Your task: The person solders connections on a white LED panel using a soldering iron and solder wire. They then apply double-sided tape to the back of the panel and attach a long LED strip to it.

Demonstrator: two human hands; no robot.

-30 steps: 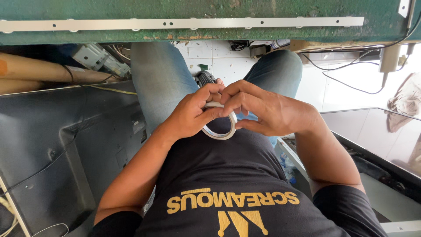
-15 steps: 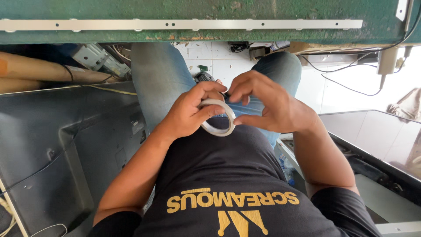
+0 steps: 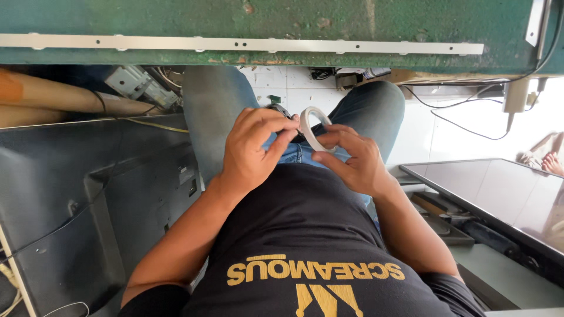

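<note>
A white roll of tape (image 3: 312, 126) stands on edge above my lap, between both hands. My right hand (image 3: 351, 158) grips its lower rim with thumb and fingers. My left hand (image 3: 254, 147) is curled just left of the roll, its fingertips pinching at the roll's edge near a small dark object that is mostly hidden. I sit in blue jeans and a black shirt, knees under a green workbench (image 3: 282, 23).
A long white strip with small studs (image 3: 241, 44) lies along the bench. The dark back of a flat screen set (image 3: 88, 199) stands at my left, another screen panel (image 3: 499, 194) at my right. Cardboard tubes (image 3: 53, 97) and cables (image 3: 458, 117) lie behind.
The tape roll has turned from lying flat under both hands to standing on edge. My right hand dropped below it and my left hand shifted to its left side.
</note>
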